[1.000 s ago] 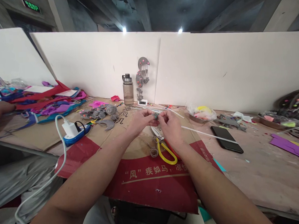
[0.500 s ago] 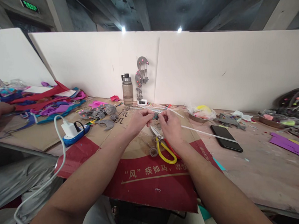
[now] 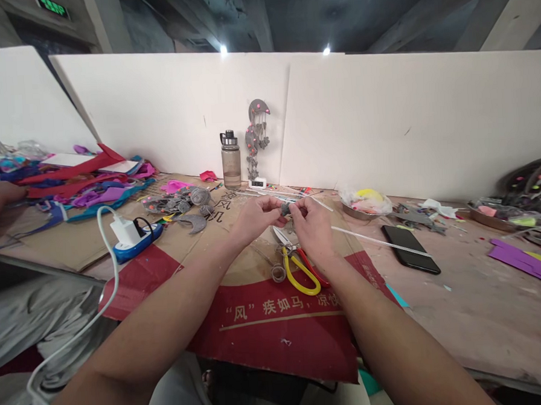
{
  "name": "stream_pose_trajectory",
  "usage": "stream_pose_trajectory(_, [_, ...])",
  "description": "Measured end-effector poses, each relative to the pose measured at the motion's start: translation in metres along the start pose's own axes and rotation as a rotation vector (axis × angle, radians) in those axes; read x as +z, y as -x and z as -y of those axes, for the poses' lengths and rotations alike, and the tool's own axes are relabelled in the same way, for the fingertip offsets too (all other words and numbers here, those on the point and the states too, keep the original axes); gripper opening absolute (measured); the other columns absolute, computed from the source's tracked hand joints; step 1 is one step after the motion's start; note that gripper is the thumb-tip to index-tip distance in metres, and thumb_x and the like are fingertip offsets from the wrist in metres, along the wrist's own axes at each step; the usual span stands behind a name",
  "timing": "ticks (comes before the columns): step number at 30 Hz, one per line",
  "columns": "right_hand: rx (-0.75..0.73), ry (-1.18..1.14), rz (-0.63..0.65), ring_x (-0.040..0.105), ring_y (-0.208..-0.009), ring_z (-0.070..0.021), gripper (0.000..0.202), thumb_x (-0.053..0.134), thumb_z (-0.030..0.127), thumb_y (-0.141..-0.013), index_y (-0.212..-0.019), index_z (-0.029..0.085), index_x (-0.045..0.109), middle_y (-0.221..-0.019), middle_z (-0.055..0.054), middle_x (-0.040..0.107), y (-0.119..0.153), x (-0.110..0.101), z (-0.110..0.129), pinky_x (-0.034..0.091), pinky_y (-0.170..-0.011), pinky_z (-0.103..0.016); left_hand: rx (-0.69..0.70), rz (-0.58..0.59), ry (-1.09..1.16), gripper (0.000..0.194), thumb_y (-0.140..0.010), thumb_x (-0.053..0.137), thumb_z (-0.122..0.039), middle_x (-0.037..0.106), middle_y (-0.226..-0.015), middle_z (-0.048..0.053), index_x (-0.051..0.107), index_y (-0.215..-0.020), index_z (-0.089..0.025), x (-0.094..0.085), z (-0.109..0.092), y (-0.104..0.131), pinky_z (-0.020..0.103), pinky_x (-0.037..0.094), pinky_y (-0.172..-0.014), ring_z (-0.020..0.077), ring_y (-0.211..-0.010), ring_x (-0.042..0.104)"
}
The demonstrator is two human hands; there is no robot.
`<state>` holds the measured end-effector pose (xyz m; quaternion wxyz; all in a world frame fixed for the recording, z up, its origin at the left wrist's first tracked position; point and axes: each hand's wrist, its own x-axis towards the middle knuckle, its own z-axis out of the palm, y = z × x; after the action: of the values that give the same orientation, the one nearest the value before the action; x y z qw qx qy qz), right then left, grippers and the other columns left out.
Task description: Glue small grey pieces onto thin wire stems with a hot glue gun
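Observation:
Between my fingertips is a small grey felt piece (image 3: 285,209), its exact shape partly hidden. My left hand (image 3: 259,218) pinches it from the left, and my right hand (image 3: 311,224) pinches it from the right. Just below my hands, scissors (image 3: 301,273) with one yellow and one red handle lie on the cardboard sheet (image 3: 278,341), blades apart. A small coil of thread (image 3: 278,273) rests against the yellow handle. Beyond my left hand lie a grey felt crescent (image 3: 193,223) and a ball of grey yarn (image 3: 200,196).
A water bottle (image 3: 231,161) and a small digital clock (image 3: 257,183) stand by the white board (image 3: 384,118), where a grey moon hanging (image 3: 258,130) is fixed. To the right are a phone (image 3: 410,249) and a bowl (image 3: 364,211). A power strip (image 3: 139,242) sits left. Another person's hand (image 3: 2,195) is at far left.
The grey felt piece has shifted slightly to the right and turned a little between my fingers. Both hands keep their pinch. The surroundings look the same.

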<state>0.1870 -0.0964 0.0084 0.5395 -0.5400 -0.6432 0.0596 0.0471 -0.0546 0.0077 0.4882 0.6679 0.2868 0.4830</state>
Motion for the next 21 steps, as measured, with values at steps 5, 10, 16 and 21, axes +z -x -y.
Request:
stream_pose_trajectory(5, [0.002, -0.025, 0.006, 0.049, -0.061, -0.0151, 0.018, 0.048, 0.03, -0.085, -0.07, 0.021, 0.054, -0.068, 0.0, 0.059, 0.0003, -0.0002, -0.0001, 0.036, -0.062, -0.027, 0.022, 0.003, -0.004, 0.02, -0.07, 0.07, -0.023, 0.068, -0.075, 0.004, 0.063, -0.083, -0.01, 0.0001, -0.0002, 0.001, 0.028, 0.058, -0.066, 0.0124, -0.063, 0.066])
stream_pose_trajectory(10, [-0.008, -0.033, 0.021, 0.047, -0.059, -0.0148, 0.021, 0.047, 0.031, -0.085, -0.068, 0.021, 0.054, -0.066, 0.0, 0.059, 0.0, 0.0011, -0.0001, 0.035, -0.061, -0.027, 0.021, -0.003, -0.028, 0.018, -0.07, 0.069, -0.021, 0.067, -0.07, 0.002, 0.062, -0.082, -0.011, -0.0005, -0.0005, 0.0004, 0.025, 0.056, -0.062, 0.0113, -0.06, 0.065])
stream_pose_trajectory(16, [-0.006, -0.015, 0.029, 0.047, -0.06, -0.0146, 0.018, 0.049, 0.029, -0.084, -0.069, 0.021, 0.055, -0.066, 0.0, 0.059, 0.0007, 0.0014, 0.0032, 0.034, -0.061, -0.027, -0.015, -0.042, -0.061, 0.009, -0.07, 0.061, -0.013, 0.067, -0.069, 0.002, 0.063, -0.079, -0.011, 0.0017, -0.0082, 0.0029, 0.026, 0.057, -0.063, 0.0119, -0.059, 0.066])
stream_pose_trajectory(21, [0.008, -0.02, 0.038, 0.047, -0.061, -0.0144, 0.016, 0.049, 0.027, -0.083, -0.069, 0.02, 0.055, -0.066, 0.0, 0.058, 0.0016, 0.0019, 0.0042, 0.034, -0.061, -0.027, 0.014, -0.038, -0.068, 0.01, -0.069, 0.059, -0.012, 0.066, -0.069, 0.002, 0.061, -0.079, -0.011, 0.0012, -0.0053, 0.0027, 0.026, 0.057, -0.063, 0.0122, -0.06, 0.066])
